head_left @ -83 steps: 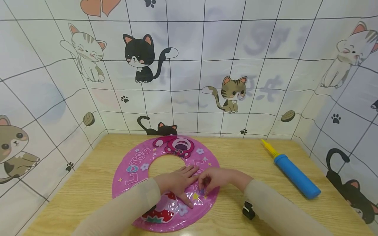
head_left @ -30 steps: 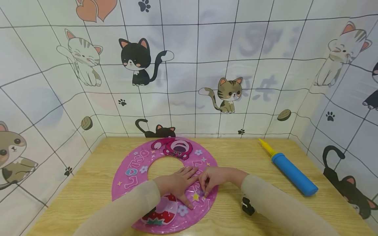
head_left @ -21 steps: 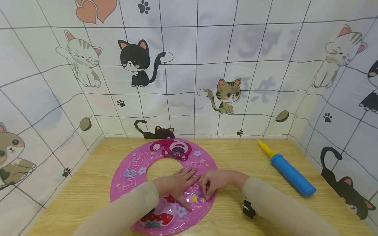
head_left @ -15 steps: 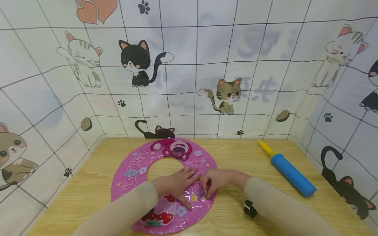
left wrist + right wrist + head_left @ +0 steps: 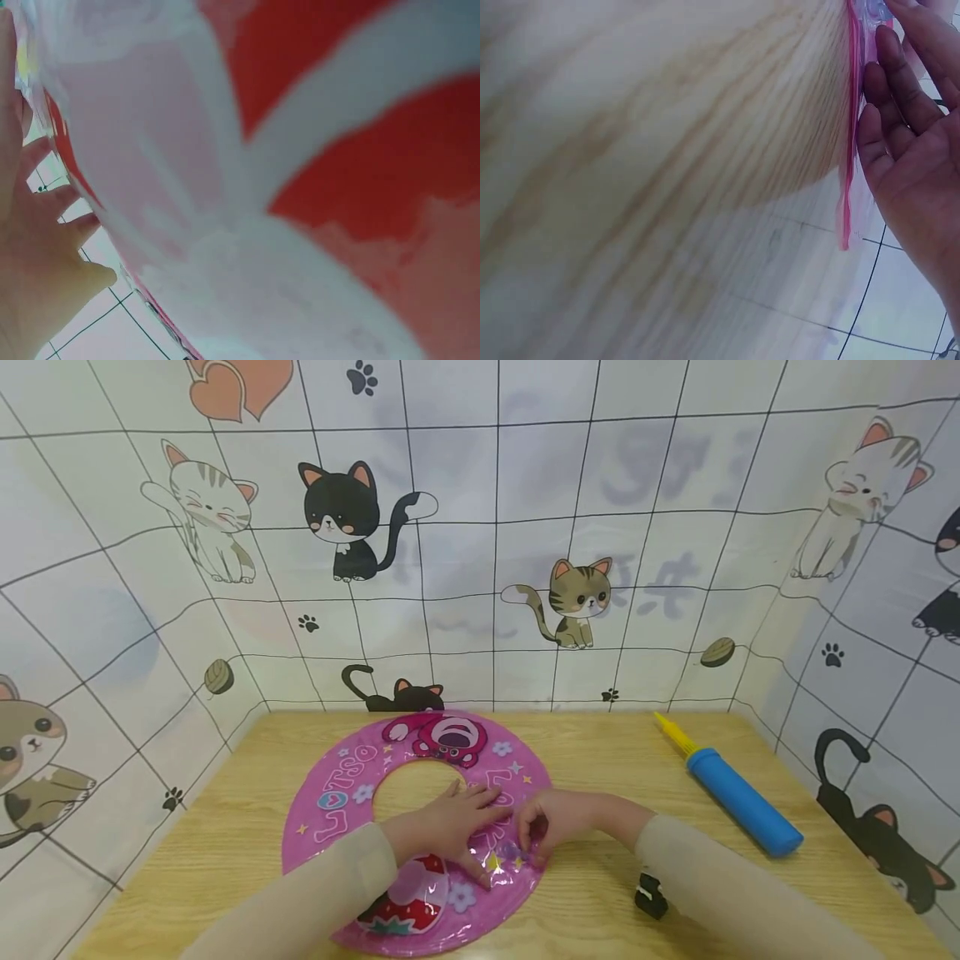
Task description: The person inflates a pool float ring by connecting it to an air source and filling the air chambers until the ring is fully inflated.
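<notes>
A pink swim ring, flat and printed with a bear, flowers and strawberries, lies on the wooden table. My left hand rests palm down across its right side, fingers spread; in the left wrist view those fingers lie along the glossy print. Beside it, my right hand curls its thumb and index finger at the small clear bluish valve. The right wrist view shows the curled fingers close to the ring's pink edge, with the fingertips at the valve partly cut off by the frame.
A blue hand pump with a yellow nozzle lies on the right of the table. Walls covered in a cat-print sheet enclose the back and sides. A black wrist mount hangs under the right sleeve.
My right hand has shifted slightly right, leaving more of the valve showing. The left hand stays on the ring, its index finger lifted a little. Ring and pump have kept their places.
</notes>
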`<state>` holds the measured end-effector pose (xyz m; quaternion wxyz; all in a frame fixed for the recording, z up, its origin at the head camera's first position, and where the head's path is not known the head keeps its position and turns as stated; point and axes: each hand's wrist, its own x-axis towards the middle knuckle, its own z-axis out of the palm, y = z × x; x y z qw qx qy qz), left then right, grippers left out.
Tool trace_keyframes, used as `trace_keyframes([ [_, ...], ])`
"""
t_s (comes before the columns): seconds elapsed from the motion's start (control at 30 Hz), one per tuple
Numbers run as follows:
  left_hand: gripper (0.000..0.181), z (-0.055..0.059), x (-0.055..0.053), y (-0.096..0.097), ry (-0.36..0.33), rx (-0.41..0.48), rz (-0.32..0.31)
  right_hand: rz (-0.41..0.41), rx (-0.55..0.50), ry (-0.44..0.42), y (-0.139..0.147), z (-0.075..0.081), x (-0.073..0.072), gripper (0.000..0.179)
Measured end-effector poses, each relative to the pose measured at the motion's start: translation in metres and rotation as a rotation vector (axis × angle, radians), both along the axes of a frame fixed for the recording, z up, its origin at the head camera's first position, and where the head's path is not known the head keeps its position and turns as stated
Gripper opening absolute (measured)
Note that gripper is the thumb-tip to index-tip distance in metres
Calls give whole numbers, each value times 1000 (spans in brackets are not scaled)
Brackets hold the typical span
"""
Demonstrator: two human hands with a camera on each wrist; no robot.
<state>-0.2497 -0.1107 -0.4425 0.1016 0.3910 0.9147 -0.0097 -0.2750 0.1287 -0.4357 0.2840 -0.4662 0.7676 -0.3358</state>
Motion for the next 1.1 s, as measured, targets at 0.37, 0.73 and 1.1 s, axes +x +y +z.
trace_keyframes([
  [0.37, 93, 1, -2, -2, 52, 127, -1, -132, -41, 57, 41, 10, 12, 20],
  [0.73, 53, 1, 3, 2, -30, 230, 25, -283, -28, 92, 93, 18, 28, 18],
  [1.1, 33, 1, 6, 16, -117, 299, 39, -353, -136, 135, 148, 23, 51, 15],
])
